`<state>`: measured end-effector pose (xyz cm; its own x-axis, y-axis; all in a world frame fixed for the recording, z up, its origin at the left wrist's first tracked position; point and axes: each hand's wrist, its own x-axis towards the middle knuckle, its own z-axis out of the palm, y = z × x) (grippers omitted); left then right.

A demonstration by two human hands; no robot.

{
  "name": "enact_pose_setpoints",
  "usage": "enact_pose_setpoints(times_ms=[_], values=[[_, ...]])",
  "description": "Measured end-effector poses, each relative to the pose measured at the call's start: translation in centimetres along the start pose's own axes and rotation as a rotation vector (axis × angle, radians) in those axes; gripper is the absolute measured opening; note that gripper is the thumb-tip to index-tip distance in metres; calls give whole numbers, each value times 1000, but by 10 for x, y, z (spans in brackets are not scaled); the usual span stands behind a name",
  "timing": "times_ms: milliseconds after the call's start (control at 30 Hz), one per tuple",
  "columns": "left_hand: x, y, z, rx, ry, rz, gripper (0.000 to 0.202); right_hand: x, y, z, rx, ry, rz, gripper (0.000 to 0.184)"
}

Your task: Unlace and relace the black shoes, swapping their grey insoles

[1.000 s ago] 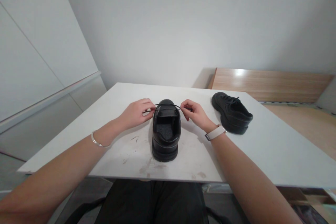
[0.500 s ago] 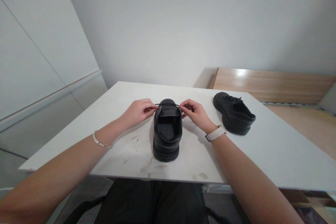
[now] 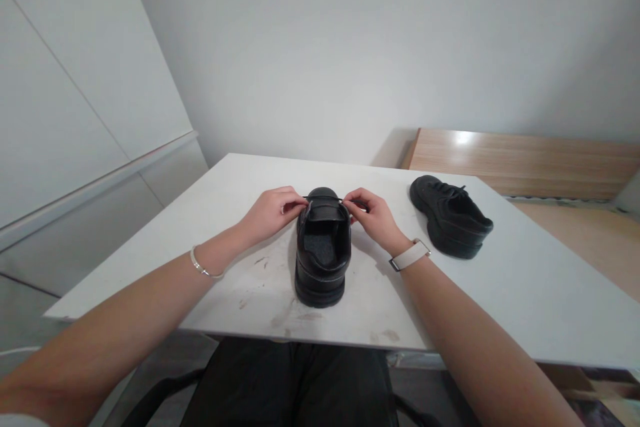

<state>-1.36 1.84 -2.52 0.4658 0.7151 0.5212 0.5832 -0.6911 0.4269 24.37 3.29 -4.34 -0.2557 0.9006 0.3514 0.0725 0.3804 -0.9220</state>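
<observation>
A black shoe [image 3: 323, 283] stands upright on the white table in front of me, heel toward me and toe pointing away. Across its front, above the tongue, runs a black shoelace [image 3: 327, 198]. My left hand [image 3: 277, 212] pinches at the left side of the shoe's upper, where the lace comes out. On the other side, my right hand [image 3: 371, 213] has thumb and finger closed on the lace, part of which trails through the palm. The exact fingertip contact on the left is too small to make out fully.
A second black shoe [image 3: 451, 217], its lace tied, rests on the table [image 3: 505, 287] to the right. Behind it is a wooden board [image 3: 510, 157] by the wall. Dark smudges mark the table near its front edge, and my legs are below it.
My left hand has shifted slightly right, closer to the shoe. The view has turned a little; the right hand keeps its pinch beside the shoe.
</observation>
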Motion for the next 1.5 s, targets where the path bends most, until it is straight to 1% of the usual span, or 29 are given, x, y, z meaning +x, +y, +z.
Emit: enact_pose_setpoints(times_ms=[100,200,300,500,700,867,1000,1267,1500], values=[[1,-1,2,-79,6,-37,23,0,-1,-1,35,-16,23,37],[2,0,2,-104,-52,4,29,-1,-3,-4,49,-44,40,36],[2,-1,1,-127,-82,24,28,-2,-5,-7,45,-69,43,35],[2,-2,1,-243,-87,-88,25,-4,-4,-8,79,-89,52,33],[1,-2,2,-255,-77,-78,26,-4,-2,-6,157,-92,72,33],[0,-4,3,-223,-74,-51,27,-1,0,-3,90,-40,66,37],[0,-4,3,-222,-82,-69,28,-1,3,-1,56,-25,67,38],[-3,-3,3,-247,-91,-75,30,-3,1,-8,139,-129,32,33],[-4,-3,3,-253,-102,-87,31,-3,0,-10,102,-138,-2,33]])
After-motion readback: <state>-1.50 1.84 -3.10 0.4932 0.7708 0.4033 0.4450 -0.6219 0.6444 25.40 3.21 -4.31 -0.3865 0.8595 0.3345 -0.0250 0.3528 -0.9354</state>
